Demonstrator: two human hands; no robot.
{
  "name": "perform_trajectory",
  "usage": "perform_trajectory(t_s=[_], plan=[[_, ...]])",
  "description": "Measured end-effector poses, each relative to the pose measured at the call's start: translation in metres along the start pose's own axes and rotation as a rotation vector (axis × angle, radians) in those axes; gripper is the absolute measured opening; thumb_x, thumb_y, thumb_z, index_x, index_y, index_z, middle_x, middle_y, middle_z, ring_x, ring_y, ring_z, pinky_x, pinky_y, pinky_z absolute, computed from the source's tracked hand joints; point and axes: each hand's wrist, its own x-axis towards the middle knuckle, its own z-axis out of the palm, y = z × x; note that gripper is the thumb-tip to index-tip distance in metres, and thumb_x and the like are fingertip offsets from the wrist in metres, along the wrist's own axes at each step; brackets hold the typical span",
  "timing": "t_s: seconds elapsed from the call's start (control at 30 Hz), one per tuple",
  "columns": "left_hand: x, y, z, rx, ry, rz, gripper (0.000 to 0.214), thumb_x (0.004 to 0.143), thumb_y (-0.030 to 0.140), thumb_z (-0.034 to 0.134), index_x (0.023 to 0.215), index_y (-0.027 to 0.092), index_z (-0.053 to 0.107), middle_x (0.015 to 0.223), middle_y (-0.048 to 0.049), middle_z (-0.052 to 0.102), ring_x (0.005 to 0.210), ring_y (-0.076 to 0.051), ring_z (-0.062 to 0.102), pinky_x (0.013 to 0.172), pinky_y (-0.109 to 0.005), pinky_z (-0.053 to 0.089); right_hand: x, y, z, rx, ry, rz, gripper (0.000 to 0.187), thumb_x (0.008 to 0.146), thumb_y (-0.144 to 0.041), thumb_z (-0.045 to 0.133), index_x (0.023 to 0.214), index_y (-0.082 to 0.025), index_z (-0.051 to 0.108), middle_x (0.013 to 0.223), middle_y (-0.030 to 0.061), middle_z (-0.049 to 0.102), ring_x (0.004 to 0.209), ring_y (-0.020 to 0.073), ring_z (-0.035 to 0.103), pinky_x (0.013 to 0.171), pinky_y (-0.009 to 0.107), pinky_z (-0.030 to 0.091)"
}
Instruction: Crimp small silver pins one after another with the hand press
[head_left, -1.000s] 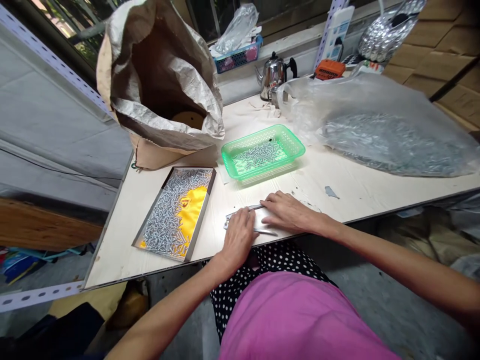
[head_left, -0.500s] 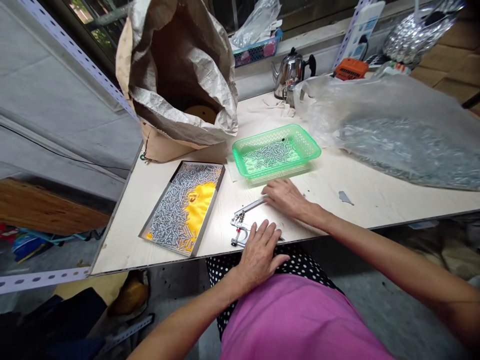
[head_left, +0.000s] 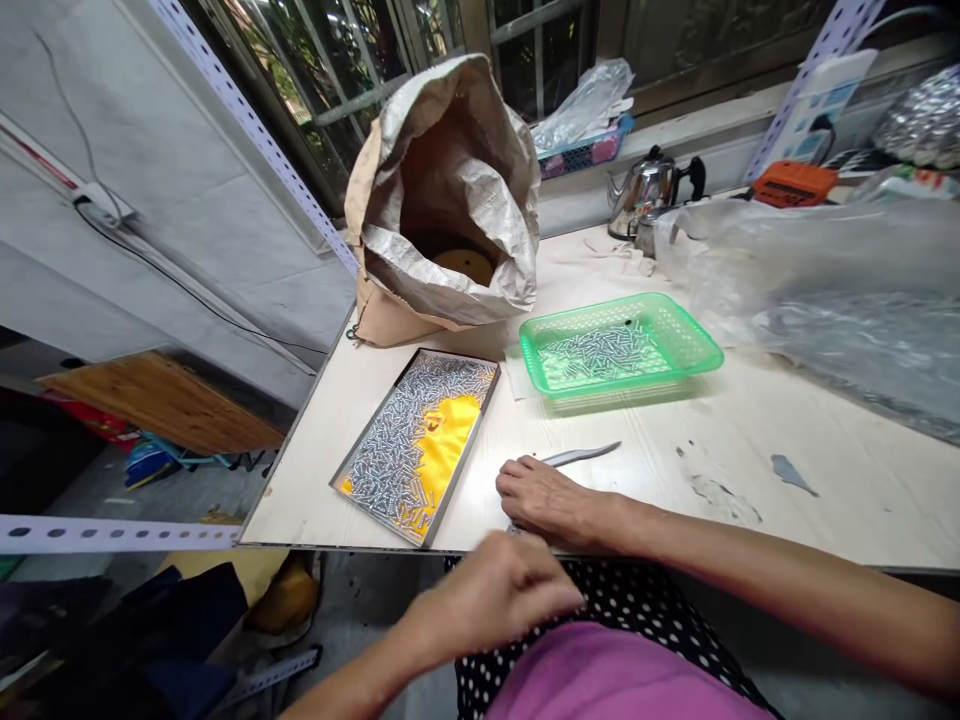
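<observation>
My right hand (head_left: 551, 500) rests on the pale table (head_left: 757, 430) near its front edge, with bent fingers over a metal hand tool (head_left: 583, 456). The tool's thin handle sticks out toward the green basket (head_left: 706, 353). My left hand (head_left: 495, 590) is off the table, in front of my lap. It is blurred and its fingers look gathered. A metal tray (head_left: 491, 392) with a yellow lining lies left of my right hand, holding several small silver pins. The green basket also has pins in it.
An open paper sack (head_left: 450, 200) stands at the back left of the table. A large clear plastic bag (head_left: 840, 290) of silver parts covers the right side. A steel kettle (head_left: 649, 190) and an orange device (head_left: 795, 183) sit by the window sill.
My left hand has come off the table toward my lap. My right hand has slid back to the front edge over the tool. The camera has turned left and up.
</observation>
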Motion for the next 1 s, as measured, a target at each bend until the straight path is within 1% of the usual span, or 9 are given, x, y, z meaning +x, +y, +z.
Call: perform_trajectory(t_s=[0.1, 0.17, 0.3, 0.37, 0.47, 0.57, 0.73, 0.87, 1.0], plan=[[0.001, -0.03, -0.055, 0.276, 0.468, -0.289, 0.026, 0.095, 0.031, 0.051, 0.084, 0.019, 0.072, 0.085, -0.0057, 0.071, 0.078, -0.018, 0.064, 0.072, -0.027, 0.046, -0.001, -0.002, 0.005, 0.168, 0.182, 0.006, 0.014, 0.095, -0.022, 0.049, 0.091, -0.016, 0.06, 0.091, 0.0076, 0.063, 0.087, 0.0196, 0.05, 0.078, 0.034, 0.04], [0.007, -0.062, -0.085, 0.472, 0.614, -0.417, 0.022, 0.094, 0.026, 0.051, 0.092, 0.018, 0.071, 0.099, -0.0079, 0.07, 0.087, -0.02, 0.064, 0.077, -0.028, 0.044, -0.003, -0.001, -0.003, 0.255, 0.358, 0.041, 0.016, 0.097, -0.022, 0.044, 0.092, -0.017, 0.059, 0.087, 0.0063, 0.063, 0.083, 0.0185, 0.053, 0.077, 0.032, 0.042], [0.021, -0.117, -0.118, 0.667, 0.618, -0.564, 0.026, 0.094, 0.023, 0.046, 0.092, 0.018, 0.071, 0.101, -0.0074, 0.065, 0.087, -0.019, 0.062, 0.073, -0.027, 0.04, -0.022, 0.024, -0.049, 0.207, 0.735, 0.258, 0.018, 0.097, -0.024, 0.042, 0.086, -0.022, 0.057, 0.08, 0.0047, 0.063, 0.077, 0.0187, 0.058, 0.071, 0.032, 0.047], [0.029, -0.132, -0.123, 0.731, 0.564, -0.573, 0.028, 0.095, 0.022, 0.044, 0.089, 0.017, 0.07, 0.1, -0.0072, 0.064, 0.089, -0.019, 0.06, 0.072, -0.026, 0.039, -0.04, 0.049, -0.077, 0.088, 0.796, 0.419, 0.015, 0.096, -0.027, 0.045, 0.089, -0.023, 0.058, 0.084, 0.0049, 0.064, 0.079, 0.0201, 0.061, 0.074, 0.034, 0.048], [0.04, -0.143, -0.123, 0.838, 0.488, -0.607, 0.028, 0.095, 0.022, 0.042, 0.085, 0.015, 0.068, 0.098, -0.0089, 0.063, 0.092, -0.02, 0.058, 0.069, -0.028, 0.037, -0.068, 0.083, -0.102, -0.129, 0.742, 0.584, 0.016, 0.095, -0.031, 0.047, 0.094, -0.021, 0.06, 0.091, 0.0081, 0.064, 0.086, 0.0245, 0.062, 0.076, 0.037, 0.048], [0.049, -0.149, -0.124, 0.891, 0.463, -0.626, 0.028, 0.094, 0.019, 0.04, 0.091, 0.013, 0.067, 0.102, -0.0119, 0.062, 0.097, -0.023, 0.055, 0.07, -0.029, 0.037, -0.087, 0.09, -0.095, -0.219, 0.679, 0.637, 0.019, 0.096, -0.032, 0.047, 0.1, -0.02, 0.061, 0.098, 0.0103, 0.062, 0.088, 0.0255, 0.062, 0.075, 0.038, 0.048], [0.054, -0.156, -0.13, 0.935, 0.407, -0.588, 0.029, 0.094, 0.015, 0.038, 0.097, 0.013, 0.067, 0.109, -0.0139, 0.061, 0.108, -0.027, 0.05, 0.075, -0.032, 0.04, -0.098, 0.041, -0.039, 0.048, 0.517, 0.481, 0.021, 0.1, -0.027, 0.042, 0.093, -0.02, 0.061, 0.089, 0.0059, 0.063, 0.081, 0.0182, 0.062, 0.072, 0.03, 0.049], [0.052, -0.156, -0.134, 0.961, 0.352, -0.555, 0.029, 0.095, 0.018, 0.039, 0.096, 0.014, 0.067, 0.108, -0.0146, 0.061, 0.11, -0.028, 0.05, 0.077, -0.033, 0.041, -0.101, -0.002, 0.0, 0.21, 0.341, 0.469, 0.022, 0.1, -0.029, 0.043, 0.093, -0.021, 0.062, 0.086, 0.005, 0.063, 0.079, 0.0182, 0.061, 0.071, 0.031, 0.049], [0.051, -0.155, -0.134, 0.994, 0.345, -0.536, 0.031, 0.097, 0.024, 0.038, 0.092, 0.015, 0.068, 0.106, -0.0143, 0.061, 0.106, -0.027, 0.052, 0.074, -0.032, 0.042, -0.103, -0.023, 0.023, 0.249, 0.271, 0.493, 0.017, 0.098, -0.031, 0.049, 0.099, -0.02, 0.062, 0.09, 0.0064, 0.064, 0.082, 0.0208, 0.06, 0.072, 0.035, 0.049]])
